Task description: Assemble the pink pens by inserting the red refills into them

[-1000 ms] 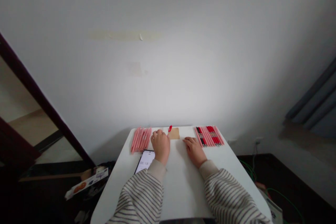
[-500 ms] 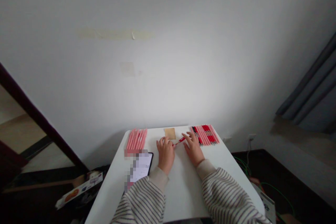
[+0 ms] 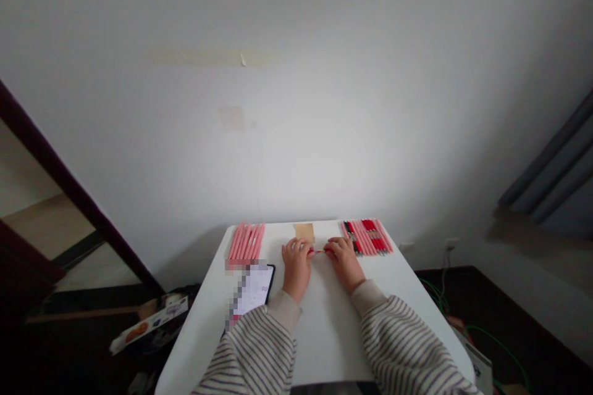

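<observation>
A plain pale wall (image 3: pixel 352 111) fills most of the view, and against its foot stands a white worktop with rounded corners (image 3: pixel 324 345). At the right side hangs a grey-blue folded curtain (image 3: pixel 551 179), and at the left a dark red-brown frame (image 3: pixel 69 173) runs diagonally.

Above the far half of the worktop, the person's left hand (image 3: pixel 297 268) and right hand (image 3: pixel 345 264) face each other, a small gap between them. In this gap is a slim red-and-white pen-like stick (image 3: pixel 318 251), lying nearly level, from side to side. Each grip pinches one end of it: the fingertips cover both red ends, so only a short pale middle part is well visible. How the thumbs are placed, I cannot tell exactly.

Just beyond the left fingers lies a flat square of beige paper (image 3: pixel 304 232). To the left of it, near the far corner, is a row of slim pink pens (image 3: pixel 245 244). Near the right hand, a second row of pink, red and black pens (image 3: pixel 370 239) is laid side by side. A black-edged smartphone with a bright screen (image 3: pixel 256 287) lies beside the left forearm, partly pixelated, its lower portion next to the striped sleeve (image 3: pixel 259 345).
</observation>
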`<state>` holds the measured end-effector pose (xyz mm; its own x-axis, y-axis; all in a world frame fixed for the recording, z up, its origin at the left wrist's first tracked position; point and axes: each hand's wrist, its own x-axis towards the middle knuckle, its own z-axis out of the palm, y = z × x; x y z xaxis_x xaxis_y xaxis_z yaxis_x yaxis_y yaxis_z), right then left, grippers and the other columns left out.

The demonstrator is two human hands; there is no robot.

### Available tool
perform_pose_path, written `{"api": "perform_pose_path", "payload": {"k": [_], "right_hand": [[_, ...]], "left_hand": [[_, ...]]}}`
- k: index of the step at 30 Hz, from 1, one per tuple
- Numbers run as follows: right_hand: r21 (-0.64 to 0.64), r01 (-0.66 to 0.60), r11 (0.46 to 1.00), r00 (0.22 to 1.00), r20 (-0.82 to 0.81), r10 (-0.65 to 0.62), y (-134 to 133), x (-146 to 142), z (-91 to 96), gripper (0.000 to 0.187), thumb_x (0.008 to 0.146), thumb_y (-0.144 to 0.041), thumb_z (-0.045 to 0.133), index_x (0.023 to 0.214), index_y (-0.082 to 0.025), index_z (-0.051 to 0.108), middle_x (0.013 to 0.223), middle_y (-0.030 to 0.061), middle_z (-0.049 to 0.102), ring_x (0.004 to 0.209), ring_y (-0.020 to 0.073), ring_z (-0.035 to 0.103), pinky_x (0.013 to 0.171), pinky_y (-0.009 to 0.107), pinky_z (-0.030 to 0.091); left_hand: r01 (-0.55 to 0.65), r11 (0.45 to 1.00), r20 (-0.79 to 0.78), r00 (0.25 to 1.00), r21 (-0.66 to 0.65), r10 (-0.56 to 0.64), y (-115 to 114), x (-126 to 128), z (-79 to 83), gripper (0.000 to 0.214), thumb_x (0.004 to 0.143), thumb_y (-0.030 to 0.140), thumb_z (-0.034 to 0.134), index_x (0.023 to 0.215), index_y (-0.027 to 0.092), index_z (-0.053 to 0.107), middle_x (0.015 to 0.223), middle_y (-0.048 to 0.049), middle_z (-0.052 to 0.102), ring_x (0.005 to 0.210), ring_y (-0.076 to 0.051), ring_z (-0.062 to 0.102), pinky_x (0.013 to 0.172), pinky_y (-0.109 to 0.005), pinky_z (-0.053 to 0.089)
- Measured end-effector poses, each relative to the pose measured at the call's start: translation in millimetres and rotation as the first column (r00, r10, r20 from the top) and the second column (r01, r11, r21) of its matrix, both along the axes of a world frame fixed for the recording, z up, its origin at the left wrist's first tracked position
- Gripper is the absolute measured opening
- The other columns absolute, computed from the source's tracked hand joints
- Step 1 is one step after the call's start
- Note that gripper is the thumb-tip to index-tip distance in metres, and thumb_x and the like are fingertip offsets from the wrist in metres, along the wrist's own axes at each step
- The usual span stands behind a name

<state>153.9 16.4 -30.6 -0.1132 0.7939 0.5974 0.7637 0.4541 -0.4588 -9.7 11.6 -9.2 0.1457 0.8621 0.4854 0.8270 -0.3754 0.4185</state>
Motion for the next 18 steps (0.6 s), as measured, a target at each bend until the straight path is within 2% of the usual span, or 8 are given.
{"api": "perform_pose_path", "payload": {"k": [6,13,18], "right_hand": [[-0.013,0.036,0.999,0.999,-0.035,-0.037,-0.3,1.9,1.2,0.019,0.091,-0.019,0.046,0.092,-0.022,0.065,0.090,0.0065,0.061,0.094,0.0224,0.049,0.087,0.038,0.044],[0.021,0.079,0.997,0.996,-0.049,-0.078,2.3,6.1,-1.0,0.020,0.092,-0.021,0.044,0.090,-0.023,0.064,0.091,0.0070,0.061,0.096,0.0233,0.047,0.087,0.039,0.043],[0.055,0.050,0.997,0.997,-0.068,-0.046,4.6,12.4,-1.1,0.022,0.092,-0.024,0.044,0.091,-0.022,0.066,0.090,0.0069,0.063,0.097,0.0236,0.048,0.088,0.040,0.042]], "left_hand": [[-0.071,0.996,0.053,0.996,0.046,0.069,0.9,-2.1,-3.0,0.017,0.080,0.025,0.060,0.096,0.024,0.066,0.110,-0.0051,0.062,0.111,-0.022,0.048,0.099,-0.043,0.034],[-0.114,0.993,0.050,0.992,0.027,0.112,1.1,-4.7,-3.5,0.018,0.083,0.026,0.055,0.095,0.026,0.069,0.110,-0.0053,0.062,0.110,-0.023,0.048,0.100,-0.046,0.034],[-0.134,0.990,0.061,0.989,0.044,0.131,0.9,-5.3,-4.5,0.014,0.082,0.026,0.058,0.090,0.026,0.069,0.107,-0.0046,0.061,0.109,-0.022,0.048,0.099,-0.043,0.035]]}}
